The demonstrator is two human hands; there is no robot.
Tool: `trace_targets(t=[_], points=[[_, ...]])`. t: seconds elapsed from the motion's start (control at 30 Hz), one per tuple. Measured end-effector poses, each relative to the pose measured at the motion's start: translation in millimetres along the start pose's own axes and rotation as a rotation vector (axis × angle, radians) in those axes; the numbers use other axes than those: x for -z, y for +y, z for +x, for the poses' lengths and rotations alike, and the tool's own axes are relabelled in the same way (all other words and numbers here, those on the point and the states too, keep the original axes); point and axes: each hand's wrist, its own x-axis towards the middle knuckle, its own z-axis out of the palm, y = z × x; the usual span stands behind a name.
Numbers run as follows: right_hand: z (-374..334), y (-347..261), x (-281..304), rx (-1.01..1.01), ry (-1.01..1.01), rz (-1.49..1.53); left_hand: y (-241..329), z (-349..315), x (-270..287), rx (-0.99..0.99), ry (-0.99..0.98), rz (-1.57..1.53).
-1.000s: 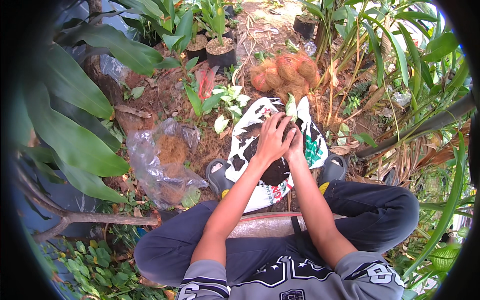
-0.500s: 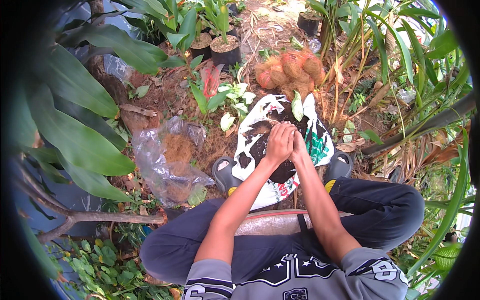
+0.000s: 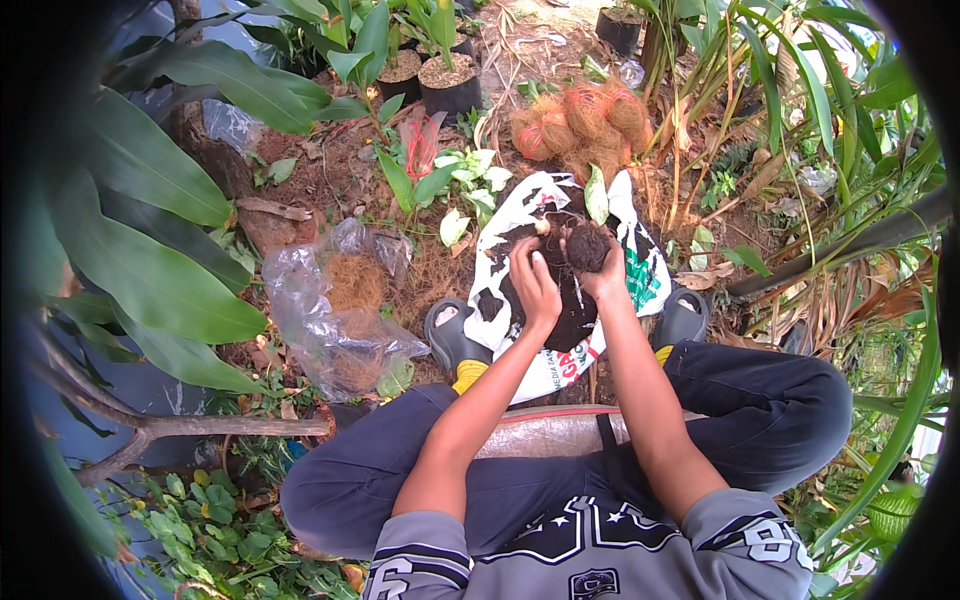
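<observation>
Reddish ground [image 3: 338,188] — soil ball [image 3: 588,248] dark, rounded, rough.

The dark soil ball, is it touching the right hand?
Touching. The head view shows it: the dark soil ball sits in the cupped right hand, with the palm and fingers against its sides.

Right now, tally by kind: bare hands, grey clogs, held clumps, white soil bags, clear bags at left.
Left hand and right hand: 2
Left clog and right clog: 2
Dark clump: 1
White bag: 1
Clear bag: 1
Total: 7
</observation>
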Motion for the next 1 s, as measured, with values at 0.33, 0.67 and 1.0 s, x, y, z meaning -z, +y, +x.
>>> trace_targets(t=[0.33,0.67,1.0], points=[[-20.8,-40.3,-40.0,0.117,-0.031,0.109,-57.3,-146.0,9.8,0.286,-0.086,0.407],[-20.1,-53.4,-45.9,0.154,-0.035,0.225,-60.1,-114.1,-45.8,0.368,-0.025,0.478],[-19.6,-60.8,-38.7,0.175,0.006,0.295,-86.1,-25.8,-89.5,0.033,-0.175,0.307]])
